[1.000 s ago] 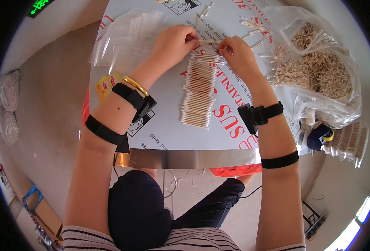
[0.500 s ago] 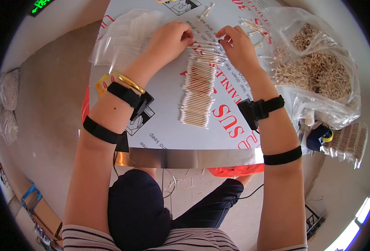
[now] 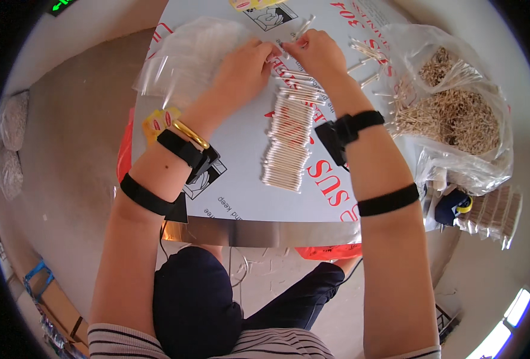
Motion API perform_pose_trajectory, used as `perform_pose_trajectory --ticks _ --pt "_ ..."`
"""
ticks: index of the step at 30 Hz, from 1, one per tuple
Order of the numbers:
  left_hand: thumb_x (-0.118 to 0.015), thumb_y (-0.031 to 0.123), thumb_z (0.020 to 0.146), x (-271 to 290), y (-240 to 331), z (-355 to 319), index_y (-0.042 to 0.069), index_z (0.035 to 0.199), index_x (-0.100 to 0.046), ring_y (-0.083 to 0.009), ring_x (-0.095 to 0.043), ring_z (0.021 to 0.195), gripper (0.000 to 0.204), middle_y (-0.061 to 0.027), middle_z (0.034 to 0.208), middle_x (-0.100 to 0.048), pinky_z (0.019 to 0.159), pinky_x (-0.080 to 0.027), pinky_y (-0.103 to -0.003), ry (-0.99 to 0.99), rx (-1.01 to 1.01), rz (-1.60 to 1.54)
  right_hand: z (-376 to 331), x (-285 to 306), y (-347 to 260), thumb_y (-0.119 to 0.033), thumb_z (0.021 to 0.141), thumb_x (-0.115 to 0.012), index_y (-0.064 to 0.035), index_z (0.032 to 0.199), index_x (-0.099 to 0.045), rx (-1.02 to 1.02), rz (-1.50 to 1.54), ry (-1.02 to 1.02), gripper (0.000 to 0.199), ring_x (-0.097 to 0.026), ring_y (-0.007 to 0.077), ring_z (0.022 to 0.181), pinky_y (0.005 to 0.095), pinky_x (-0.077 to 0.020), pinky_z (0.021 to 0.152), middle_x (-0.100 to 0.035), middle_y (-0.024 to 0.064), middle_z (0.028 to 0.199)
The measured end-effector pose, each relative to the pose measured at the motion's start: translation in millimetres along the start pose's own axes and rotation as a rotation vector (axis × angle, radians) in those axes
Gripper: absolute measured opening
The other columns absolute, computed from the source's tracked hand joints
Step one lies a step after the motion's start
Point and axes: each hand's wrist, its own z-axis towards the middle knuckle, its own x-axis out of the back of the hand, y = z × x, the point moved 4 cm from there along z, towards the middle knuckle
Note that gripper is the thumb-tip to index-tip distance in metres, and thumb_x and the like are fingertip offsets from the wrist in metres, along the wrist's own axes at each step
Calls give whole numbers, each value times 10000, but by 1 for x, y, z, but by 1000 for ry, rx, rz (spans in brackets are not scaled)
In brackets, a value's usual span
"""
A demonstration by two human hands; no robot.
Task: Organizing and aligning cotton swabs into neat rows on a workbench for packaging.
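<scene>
My left hand [image 3: 248, 67] and my right hand [image 3: 319, 55] meet above the far end of the table, fingertips pinched close together. White cotton tips show between them, so both seem to grip cotton swabs [image 3: 283, 54]; how many is hidden by the fingers. Just nearer to me, a long column of cotton swabs [image 3: 291, 119] lies side by side on the sheet, neat at the near end and looser at the far end. A few stray swabs [image 3: 305, 26] lie beyond my right hand, and more loose swabs [image 3: 365, 51] lie to its right.
A large clear bag [image 3: 409, 51] spills a heap of wooden-stick swabs [image 3: 456, 113] at the right. Flat clear plastic bags [image 3: 181, 60] lie at the left, near yellow cards [image 3: 157, 124]. Packed bundles [image 3: 494, 212] sit at the lower right. The table's metal edge [image 3: 247, 233] runs before my knees.
My right hand has moved left and come against my left hand's fingertips, its fingers closing. My left hand has shifted slightly. The whole view has tilted a little.
</scene>
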Motion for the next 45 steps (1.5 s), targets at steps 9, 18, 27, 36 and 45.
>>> perform_pose_trajectory --ticks 9,18,27,36,45 --pt "-624 75 925 2 -6 -5 65 1157 -649 -314 -691 944 234 -115 1107 -655 832 -553 -435 -21 92 -141 5 3 27 -387 822 -742 -90 998 -754 -53 -15 -299 346 -719 337 1013 453 -577 885 -751 168 1060" --pt "-654 124 931 2 0 -9 104 1229 -627 -291 -659 1056 300 -110 1179 -612 897 -540 -442 -83 63 -47 55 -6 22 -420 803 -742 -84 1081 -755 -145 -26 -248 435 -724 353 1026 442 -574 894 -761 177 1023" --pt "-730 376 907 -14 18 -10 174 1200 -676 -276 -599 1028 360 -83 1126 -586 824 -476 -419 -85 -171 301 66 -17 -21 -392 749 -768 -68 1045 -785 -203 -119 -257 439 -741 278 949 414 -585 822 -773 149 991" --pt "-713 347 951 -9 21 -12 112 1170 -642 -281 -605 992 328 -105 1095 -575 851 -470 -432 29 -146 41 35 -4 15 -247 948 -683 -36 1034 -735 -408 938 -475 234 -683 96 815 262 -536 733 -747 28 901" --pt "-686 209 1015 12 33 -12 -17 1079 -680 -86 -661 934 235 -37 1002 -720 845 -526 -255 -224 279 -873 -43 44 -6 -237 976 -700 -7 1117 -711 -205 1316 -480 270 -640 97 888 247 -490 831 -732 24 964"
